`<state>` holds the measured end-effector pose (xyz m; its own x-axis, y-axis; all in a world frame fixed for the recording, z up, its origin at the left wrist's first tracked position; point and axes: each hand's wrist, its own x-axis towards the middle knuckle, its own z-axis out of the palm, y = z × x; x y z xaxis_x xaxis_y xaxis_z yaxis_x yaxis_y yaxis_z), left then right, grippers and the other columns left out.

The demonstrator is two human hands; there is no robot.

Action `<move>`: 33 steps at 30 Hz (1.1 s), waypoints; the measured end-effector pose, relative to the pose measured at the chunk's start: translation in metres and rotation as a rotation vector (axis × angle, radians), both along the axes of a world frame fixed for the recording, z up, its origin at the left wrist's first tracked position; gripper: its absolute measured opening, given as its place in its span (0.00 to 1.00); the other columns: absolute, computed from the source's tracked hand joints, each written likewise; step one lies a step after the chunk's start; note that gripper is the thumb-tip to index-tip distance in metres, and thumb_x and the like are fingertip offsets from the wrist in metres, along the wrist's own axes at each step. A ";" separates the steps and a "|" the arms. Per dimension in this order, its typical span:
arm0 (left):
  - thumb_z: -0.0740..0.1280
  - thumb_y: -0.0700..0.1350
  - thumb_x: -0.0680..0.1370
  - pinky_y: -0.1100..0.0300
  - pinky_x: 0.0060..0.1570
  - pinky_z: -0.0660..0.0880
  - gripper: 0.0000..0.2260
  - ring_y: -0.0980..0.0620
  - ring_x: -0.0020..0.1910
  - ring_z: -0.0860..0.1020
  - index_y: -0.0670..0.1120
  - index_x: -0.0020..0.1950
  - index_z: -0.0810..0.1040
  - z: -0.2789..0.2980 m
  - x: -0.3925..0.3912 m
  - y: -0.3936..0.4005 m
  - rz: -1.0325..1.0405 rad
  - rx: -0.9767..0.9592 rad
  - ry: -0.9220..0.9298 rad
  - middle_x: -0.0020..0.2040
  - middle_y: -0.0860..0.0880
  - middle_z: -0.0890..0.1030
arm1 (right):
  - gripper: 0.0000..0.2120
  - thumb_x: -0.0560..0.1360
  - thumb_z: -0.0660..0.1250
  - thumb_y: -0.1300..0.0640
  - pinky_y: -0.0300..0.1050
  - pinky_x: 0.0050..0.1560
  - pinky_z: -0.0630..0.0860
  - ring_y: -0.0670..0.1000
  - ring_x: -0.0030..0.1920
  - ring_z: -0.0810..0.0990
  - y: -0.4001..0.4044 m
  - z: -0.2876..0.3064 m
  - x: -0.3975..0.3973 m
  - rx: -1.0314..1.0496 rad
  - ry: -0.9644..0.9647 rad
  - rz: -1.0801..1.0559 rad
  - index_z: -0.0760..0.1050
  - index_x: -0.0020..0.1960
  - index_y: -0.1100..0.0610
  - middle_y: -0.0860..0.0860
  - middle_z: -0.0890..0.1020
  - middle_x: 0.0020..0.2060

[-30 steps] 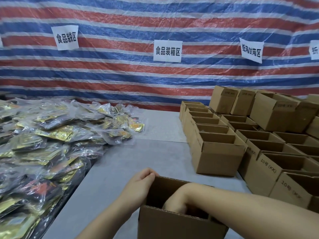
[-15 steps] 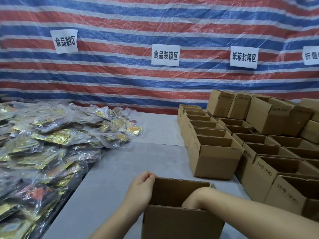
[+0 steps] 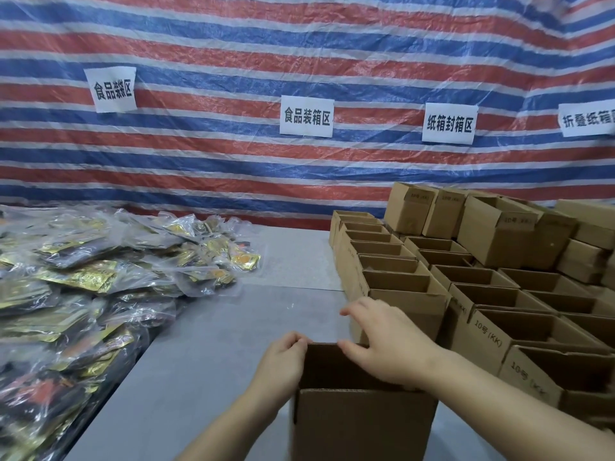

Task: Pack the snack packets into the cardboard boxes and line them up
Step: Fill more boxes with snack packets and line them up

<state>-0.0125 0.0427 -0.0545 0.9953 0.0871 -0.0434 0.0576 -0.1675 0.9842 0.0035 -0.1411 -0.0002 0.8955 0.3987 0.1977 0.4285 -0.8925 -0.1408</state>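
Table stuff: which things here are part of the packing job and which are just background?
Job: open box held by left hand and right hand; snack packets; lined-up boxes.
Background: striped tarp; paper signs.

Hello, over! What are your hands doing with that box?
Left hand gripping open box. Right hand open above it. Snack packets untouched. Nothing blocking.

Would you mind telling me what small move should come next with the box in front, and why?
Probably slide the open box to the near end of the row of boxes: left hand grips its side, right hand lies on its rim, and that row ends just ahead.
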 end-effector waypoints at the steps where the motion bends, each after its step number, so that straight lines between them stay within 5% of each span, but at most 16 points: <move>1: 0.58 0.42 0.83 0.69 0.33 0.71 0.13 0.56 0.39 0.77 0.44 0.45 0.80 0.000 0.000 0.002 0.000 0.000 0.006 0.38 0.50 0.80 | 0.25 0.78 0.61 0.35 0.43 0.63 0.75 0.45 0.63 0.75 -0.002 -0.002 0.003 -0.049 0.078 -0.044 0.69 0.71 0.43 0.41 0.75 0.65; 4: 0.58 0.43 0.83 0.64 0.39 0.72 0.13 0.54 0.40 0.77 0.42 0.45 0.80 0.000 0.000 0.011 -0.009 0.020 0.012 0.39 0.48 0.80 | 0.20 0.79 0.57 0.33 0.46 0.53 0.81 0.45 0.49 0.80 0.000 -0.016 0.011 -0.108 0.302 -0.067 0.76 0.59 0.45 0.43 0.81 0.51; 7: 0.59 0.44 0.83 0.61 0.41 0.72 0.13 0.54 0.40 0.77 0.41 0.46 0.80 -0.001 -0.002 0.028 -0.009 0.024 0.029 0.39 0.48 0.80 | 0.18 0.79 0.55 0.32 0.44 0.45 0.80 0.44 0.43 0.80 0.013 -0.027 0.016 -0.103 0.314 -0.044 0.75 0.50 0.43 0.44 0.81 0.43; 13: 0.59 0.49 0.83 0.60 0.49 0.74 0.13 0.55 0.44 0.79 0.47 0.47 0.82 -0.003 -0.005 0.056 -0.068 0.000 0.060 0.42 0.50 0.82 | 0.28 0.76 0.51 0.26 0.38 0.39 0.74 0.43 0.39 0.81 0.050 -0.008 0.031 -0.057 0.421 -0.074 0.79 0.45 0.45 0.45 0.82 0.38; 17: 0.57 0.57 0.83 0.58 0.55 0.73 0.14 0.58 0.51 0.80 0.52 0.51 0.79 -0.001 0.019 0.083 -0.027 -0.007 0.033 0.51 0.56 0.82 | 0.30 0.78 0.46 0.28 0.42 0.48 0.74 0.42 0.45 0.78 0.080 0.010 0.060 -0.064 0.299 -0.061 0.78 0.52 0.46 0.44 0.81 0.46; 22: 0.59 0.49 0.81 0.53 0.50 0.73 0.11 0.46 0.51 0.77 0.44 0.55 0.76 0.010 0.112 0.183 0.330 0.650 -0.146 0.52 0.47 0.79 | 0.31 0.78 0.47 0.28 0.45 0.54 0.77 0.45 0.47 0.80 0.097 0.014 0.084 -0.090 0.322 -0.077 0.80 0.53 0.49 0.46 0.83 0.48; 27: 0.59 0.47 0.79 0.48 0.57 0.75 0.18 0.43 0.59 0.75 0.42 0.67 0.69 0.009 0.189 0.281 0.479 1.305 0.065 0.63 0.41 0.74 | 0.30 0.79 0.48 0.29 0.42 0.52 0.77 0.44 0.47 0.80 0.090 0.014 0.093 -0.079 0.410 -0.072 0.79 0.53 0.49 0.46 0.82 0.47; 30: 0.60 0.46 0.78 0.43 0.62 0.71 0.22 0.38 0.66 0.70 0.41 0.71 0.65 0.004 0.212 0.331 0.598 1.390 0.261 0.69 0.38 0.70 | 0.29 0.79 0.49 0.29 0.41 0.40 0.70 0.44 0.39 0.76 0.080 0.011 0.092 -0.060 0.429 -0.074 0.77 0.46 0.51 0.47 0.78 0.39; 33: 0.66 0.54 0.75 0.40 0.69 0.65 0.30 0.36 0.72 0.65 0.44 0.74 0.63 -0.011 0.224 0.364 0.476 1.396 0.412 0.75 0.39 0.65 | 0.30 0.80 0.50 0.30 0.42 0.41 0.71 0.44 0.40 0.76 0.076 0.003 0.090 -0.063 0.467 -0.074 0.77 0.46 0.53 0.48 0.79 0.43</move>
